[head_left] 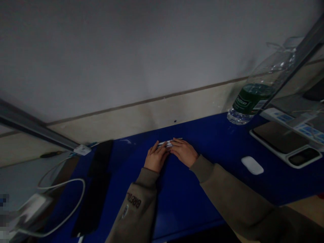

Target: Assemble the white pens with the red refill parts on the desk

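Near the back of the blue table (187, 195), my two hands meet over a small bundle of thin white sticks (165, 144), perhaps pens; their exact kind is too small and dark to tell. Curled fingers of my left hand (155, 157) grip the left end. My right hand (184, 151) closes over the right end from above, and a thin tip pokes out past its fingers. Much of the bundle is hidden under the fingers of both hands.
To the right are a white computer mouse (252, 165), a white scale (280, 138) and a large clear bottle with a green label (249, 101). Black flat objects (95, 202) and a white cable (82, 189) lie left. A pale wall (141, 60) rises behind.
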### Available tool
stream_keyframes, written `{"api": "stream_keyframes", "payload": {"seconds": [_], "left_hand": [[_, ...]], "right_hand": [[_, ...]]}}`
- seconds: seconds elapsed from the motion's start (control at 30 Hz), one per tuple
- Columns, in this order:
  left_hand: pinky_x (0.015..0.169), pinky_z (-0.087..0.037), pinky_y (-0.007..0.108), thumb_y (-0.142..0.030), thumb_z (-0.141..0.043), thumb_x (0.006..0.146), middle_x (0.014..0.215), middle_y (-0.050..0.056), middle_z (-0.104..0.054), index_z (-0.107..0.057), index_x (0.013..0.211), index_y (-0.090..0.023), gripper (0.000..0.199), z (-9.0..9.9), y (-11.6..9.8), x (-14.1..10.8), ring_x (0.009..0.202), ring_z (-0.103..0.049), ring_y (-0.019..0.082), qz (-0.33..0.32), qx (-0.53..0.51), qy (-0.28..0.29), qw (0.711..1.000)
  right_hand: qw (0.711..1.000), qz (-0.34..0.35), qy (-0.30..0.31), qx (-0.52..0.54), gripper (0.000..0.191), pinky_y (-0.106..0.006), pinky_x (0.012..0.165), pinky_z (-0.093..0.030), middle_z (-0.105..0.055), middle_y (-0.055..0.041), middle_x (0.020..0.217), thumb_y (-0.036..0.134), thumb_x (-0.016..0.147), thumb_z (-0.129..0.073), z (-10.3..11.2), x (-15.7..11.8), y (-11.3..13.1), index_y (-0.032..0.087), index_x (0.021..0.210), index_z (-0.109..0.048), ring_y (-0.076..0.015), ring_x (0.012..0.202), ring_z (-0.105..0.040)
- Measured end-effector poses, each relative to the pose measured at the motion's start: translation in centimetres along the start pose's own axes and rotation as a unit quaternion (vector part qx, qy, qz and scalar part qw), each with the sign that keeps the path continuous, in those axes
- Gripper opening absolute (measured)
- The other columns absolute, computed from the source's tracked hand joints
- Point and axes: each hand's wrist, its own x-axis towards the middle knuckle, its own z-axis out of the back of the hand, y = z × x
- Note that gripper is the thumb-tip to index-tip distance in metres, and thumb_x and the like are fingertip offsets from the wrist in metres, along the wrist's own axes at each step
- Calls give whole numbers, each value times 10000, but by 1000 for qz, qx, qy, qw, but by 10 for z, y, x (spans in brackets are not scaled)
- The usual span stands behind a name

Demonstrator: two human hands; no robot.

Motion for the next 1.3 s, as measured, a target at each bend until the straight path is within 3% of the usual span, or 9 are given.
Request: {"api": "stream_keyframes", "payload": {"seconds": [0.57,0.87,1.3], "left_hand": [[1025,-406,490,-307,-512,913,1326,20,-563,-628,1062,-251,198,3,-3,0,1334,-380,273,2,-12,2,1000],[1018,-411,488,-296,-513,908,1322,21,-565,-618,964,-235,134,5,-5,0,1337,-376,266,5,-18,2,1000],[1036,-374,515,-382,-545,881,1360,37,-528,-614,925,-214,186,4,-3,-1,1350,-340,301,4,-23,5,1000]], "right_hand": [[999,-15,4,32,162,-429,1025,-413,-638,-84,1196,184,854,-614,2,0,0,181,1014,-641,-229,1243,-485],[999,-20,9,40,90,-427,1029,-393,-631,-94,1167,180,824,-640,7,1,2,181,906,-605,-222,1240,-473],[999,6,17,30,145,-457,1018,-361,-571,-84,1245,199,859,-588,6,-2,1,210,987,-655,-239,1252,-420]]}}
